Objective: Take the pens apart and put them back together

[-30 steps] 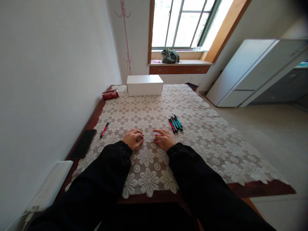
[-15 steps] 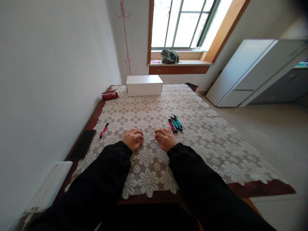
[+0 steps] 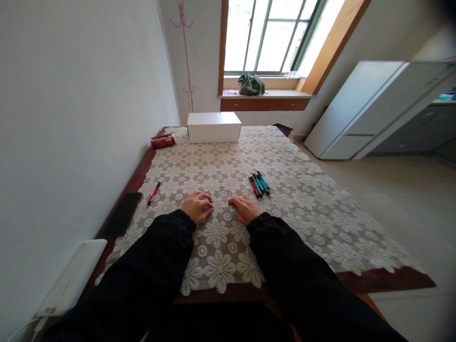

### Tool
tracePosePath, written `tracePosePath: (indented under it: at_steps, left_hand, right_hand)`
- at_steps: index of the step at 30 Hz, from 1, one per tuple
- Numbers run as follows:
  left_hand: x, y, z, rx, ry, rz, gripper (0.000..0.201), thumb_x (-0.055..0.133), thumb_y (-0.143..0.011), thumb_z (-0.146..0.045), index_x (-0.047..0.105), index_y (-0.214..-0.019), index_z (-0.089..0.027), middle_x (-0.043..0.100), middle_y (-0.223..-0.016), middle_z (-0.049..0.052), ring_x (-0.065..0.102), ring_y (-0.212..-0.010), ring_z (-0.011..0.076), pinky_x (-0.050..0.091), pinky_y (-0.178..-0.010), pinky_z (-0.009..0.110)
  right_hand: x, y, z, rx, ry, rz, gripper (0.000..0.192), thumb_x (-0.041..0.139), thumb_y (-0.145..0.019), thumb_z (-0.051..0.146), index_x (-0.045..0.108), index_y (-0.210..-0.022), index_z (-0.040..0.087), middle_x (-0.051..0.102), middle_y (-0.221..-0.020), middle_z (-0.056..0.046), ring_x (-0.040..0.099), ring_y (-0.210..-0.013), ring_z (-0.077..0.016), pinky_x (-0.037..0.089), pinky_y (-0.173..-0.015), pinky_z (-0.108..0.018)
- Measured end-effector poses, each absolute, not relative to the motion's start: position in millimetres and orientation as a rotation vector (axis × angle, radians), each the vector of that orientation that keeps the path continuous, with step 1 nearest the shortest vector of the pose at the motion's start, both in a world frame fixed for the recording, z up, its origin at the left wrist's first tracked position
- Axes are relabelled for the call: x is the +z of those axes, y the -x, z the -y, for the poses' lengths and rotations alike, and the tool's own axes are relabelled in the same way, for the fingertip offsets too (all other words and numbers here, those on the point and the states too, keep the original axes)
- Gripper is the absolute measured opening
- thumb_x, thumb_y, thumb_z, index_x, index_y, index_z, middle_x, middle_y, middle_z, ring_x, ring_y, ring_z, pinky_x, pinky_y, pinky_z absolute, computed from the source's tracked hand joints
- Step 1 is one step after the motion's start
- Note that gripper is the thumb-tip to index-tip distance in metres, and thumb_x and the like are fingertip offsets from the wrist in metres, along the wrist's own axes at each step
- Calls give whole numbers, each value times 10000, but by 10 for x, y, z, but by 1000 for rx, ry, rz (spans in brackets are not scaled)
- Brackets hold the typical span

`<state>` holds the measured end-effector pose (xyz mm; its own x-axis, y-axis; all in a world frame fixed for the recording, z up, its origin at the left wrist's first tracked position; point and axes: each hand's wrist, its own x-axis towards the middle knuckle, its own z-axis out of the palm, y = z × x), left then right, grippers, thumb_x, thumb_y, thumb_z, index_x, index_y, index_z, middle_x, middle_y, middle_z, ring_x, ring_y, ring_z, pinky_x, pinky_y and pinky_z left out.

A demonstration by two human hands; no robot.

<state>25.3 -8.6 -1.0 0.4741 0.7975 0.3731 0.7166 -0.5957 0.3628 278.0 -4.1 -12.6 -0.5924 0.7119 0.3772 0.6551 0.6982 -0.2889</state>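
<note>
My left hand [image 3: 195,207] rests over the tablecloth with its fingers curled in a pinch. A small dark tip shows at its fingertips, but most of what it holds is hidden. Opposite it, my right hand [image 3: 245,209] is closed on a thin white stick [image 3: 223,206], which points across the gap toward the left fingertips. Just beyond the right hand lies a row of several pens [image 3: 259,184], teal and red with black ends. One red and black pen [image 3: 154,193] lies apart, to the left of my left hand.
A lace tablecloth [image 3: 217,270] with flower shapes covers the table. A black phone [image 3: 123,214] and a white plugged-in device [image 3: 71,278] lie along the left edge. Farther off are a red packet [image 3: 163,141] and a white box [image 3: 214,128].
My right hand's fingers have shifted slightly and curled more around the thin white stick. My left hand stays almost where it was. The pens have not moved.
</note>
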Motion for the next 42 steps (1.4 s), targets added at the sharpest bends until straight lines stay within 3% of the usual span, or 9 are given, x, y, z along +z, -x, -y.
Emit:
tracePosePath:
  at_steps: [6, 11, 15, 19, 25, 33, 42]
  left_hand:
    - [5, -261, 90, 821, -2592, -1241, 101, 629, -863, -304, 706, -844, -242, 676, -1061, 41, 557, -1075, 219, 452, -972, 401]
    - [47, -269, 103, 948, -2578, -1234, 123, 588, -900, -308, 679, -884, -227, 690, -1008, 51, 579, -1020, 206, 466, -948, 378]
    - [52, -271, 110, 998, -2554, -1229, 149, 559, -923, -318, 668, -896, -221, 710, -925, 42, 597, -936, 194, 488, -901, 357]
    - [44, -276, 122, 1015, -2504, -1228, 171, 547, -933, -333, 671, -926, -215, 717, -879, 42, 609, -865, 180, 510, -847, 329]
    - [44, -317, 146, 977, -2489, -1202, 204, 525, -945, -319, 692, -1000, -215, 717, -895, 50, 624, -871, 179, 517, -842, 328]
    - [22, -384, 202, 911, -2383, -1303, 208, 553, -931, -353, 714, -935, -220, 718, -831, 25, 652, -794, 160, 523, -794, 294]
    - [-19, -407, 203, 879, -2319, -1194, 182, 533, -934, -294, 693, -991, -227, 727, -938, 27, 664, -868, 169, 526, -818, 304]
  right_hand:
    - [-122, -2783, 50, 153, 1032, 2530, 338, 463, -795, 42, 609, -1035, 230, 659, -968, -33, 587, -812, -170, 388, -806, -290]
    - [-86, -2775, 64, 145, 1072, 2504, 244, 455, -835, 69, 592, -989, 201, 649, -923, -41, 587, -782, -172, 388, -787, -293]
    - [-71, -2752, 86, 123, 1118, 2475, 151, 424, -947, 199, 575, -957, 202, 658, -889, -38, 590, -759, -164, 384, -758, -284]
    - [-97, -2739, 88, 126, 1130, 2476, 183, 411, -989, 273, 584, -959, 221, 679, -893, -31, 599, -750, -159, 391, -727, -271]
    - [-92, -2757, 87, 195, 1034, 2445, 203, 444, -935, 159, 608, -1028, 232, 678, -922, -38, 617, -813, -168, 427, -739, -264]
    - [-15, -2748, 143, 174, 992, 2514, 239, 415, -975, 234, 621, -1095, 237, 665, -973, -45, 618, -807, -160, 433, -711, -250]
    - [-64, -2727, 131, 188, 872, 2531, 244, 446, -981, 251, 647, -1118, 261, 636, -897, -29, 609, -792, -152, 433, -709, -243]
